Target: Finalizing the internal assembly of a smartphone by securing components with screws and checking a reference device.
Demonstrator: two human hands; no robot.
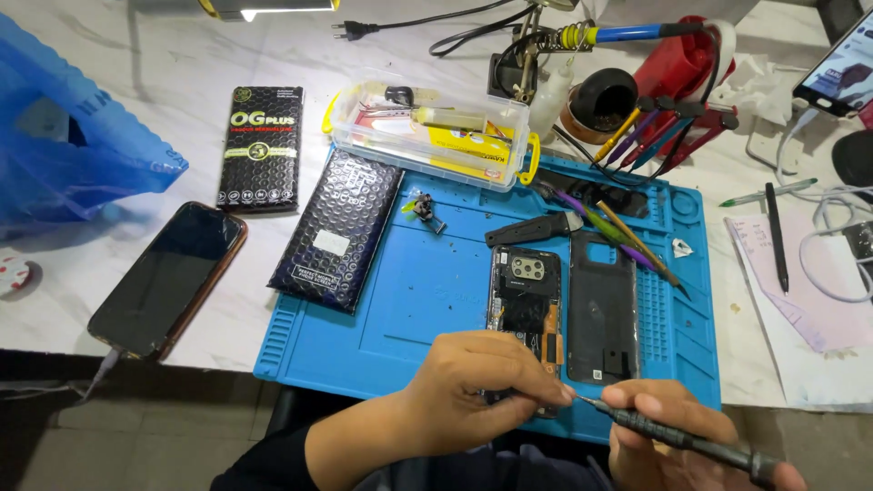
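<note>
Head view: left hand (473,391) is pinching the near end of the opened phone (525,309) on the blue mat (400,309); right hand (677,436) is gripping a screwdriver (673,435). A slipping tip is risking gouging the exposed board; loose screws may roll off the tabletop (182,100).

The opened phone (525,305) lies flat on the blue mat, back cover off — camera cluster at its far end, dark boards and an orange strip exposed, near end hidden under a hand. The dark screwdriver (677,435) lies slanted — slim tip pointing left toward the phone's near end.
</note>
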